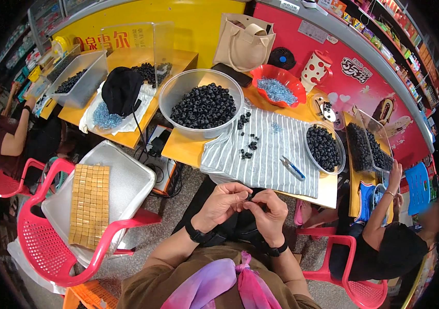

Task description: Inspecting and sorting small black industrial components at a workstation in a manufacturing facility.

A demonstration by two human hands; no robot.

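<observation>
Just off the table's front edge, my left hand (225, 204) and my right hand (268, 210) meet. Both are closed, with thumbs and forefingers pinching a small black part (249, 196) between them. Most of that part is hidden by the fingertips. On the striped grey cloth (273, 177) ahead lie several loose black parts (249, 149), short and cylinder-like. A few clear bluish pieces (276, 127) are scattered farther back. A blue-handled tool with a metal tip (293, 169) rests on the cloth's right side.
Black parts fill a big clear tub (164, 109) and a smaller round container (340, 164). Bluish pieces fill a red bowl (294, 101). A beige bag (240, 49) stands behind. A pink chair (49, 247) is at left. One person (13, 131) sits far left, another (392, 244) right.
</observation>
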